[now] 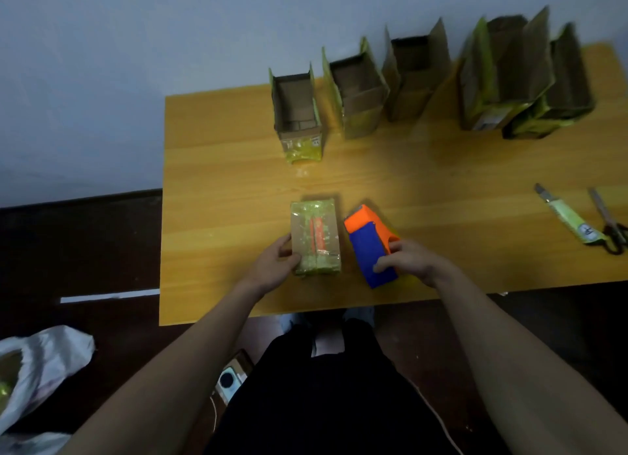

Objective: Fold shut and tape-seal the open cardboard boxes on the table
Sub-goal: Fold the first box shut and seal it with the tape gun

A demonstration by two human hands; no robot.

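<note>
The closed box (pixel 316 237) lies at the table's (pixel 210 196) near edge, gripped on its left side by the left hand (pixel 277 262). Just right of it, the right hand (pixel 409 259) grasps the tape dispenser (pixel 372 245). Behind it stand open boxes (pixel 360 91).

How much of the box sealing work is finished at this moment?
One closed box looks taped; the left hand holds it, while the right hand grips the tape dispenser. Five open boxes at the back are left.
</note>
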